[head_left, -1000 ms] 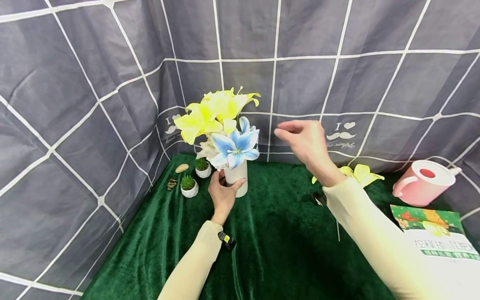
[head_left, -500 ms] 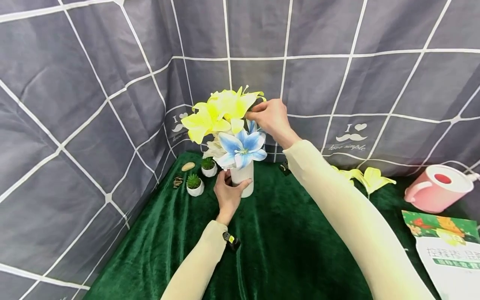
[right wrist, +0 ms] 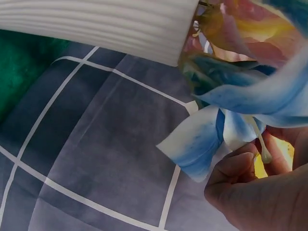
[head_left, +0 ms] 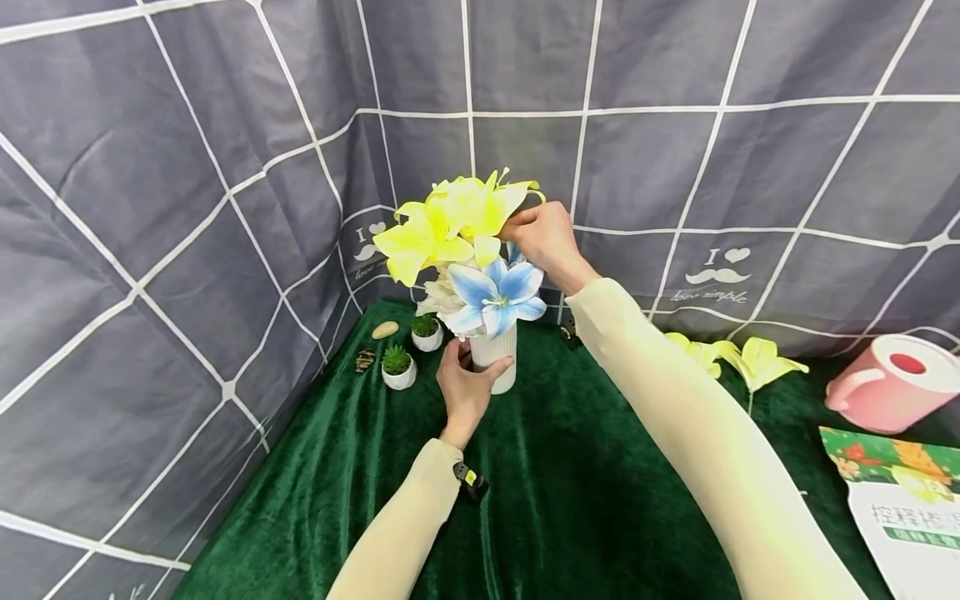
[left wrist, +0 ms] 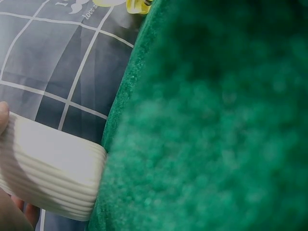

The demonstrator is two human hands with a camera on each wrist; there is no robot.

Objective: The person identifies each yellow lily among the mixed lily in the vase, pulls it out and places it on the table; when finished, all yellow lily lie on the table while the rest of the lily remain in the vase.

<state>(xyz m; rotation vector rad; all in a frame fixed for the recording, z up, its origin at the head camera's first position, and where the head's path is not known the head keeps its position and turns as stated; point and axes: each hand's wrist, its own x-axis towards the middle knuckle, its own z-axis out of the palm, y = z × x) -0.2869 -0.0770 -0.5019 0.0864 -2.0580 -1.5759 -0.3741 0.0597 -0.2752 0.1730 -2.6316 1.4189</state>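
Note:
My left hand grips the lower part of a ribbed white vase, which stands on green velvet; the left wrist view shows the vase between thumb and fingers. Out of the vase rise yellow lilies, a whitish flower and blue-and-white lilies. My right hand is at the right side of the bouquet, just under a yellow petal. In the right wrist view its thumb and fingers pinch at the petals of a blue lily; the fingertips are partly hidden behind them.
Left of the vase are two small potted succulents, a pale stone and a dark striped piece. More yellow lilies, a pink mug and a printed pouch lie to the right. A grey checked curtain stands behind.
My right hand has moved left from beside the bouquet to the blue lily and stays there. My left hand keeps its grip on the vase. The head view has shifted slightly.

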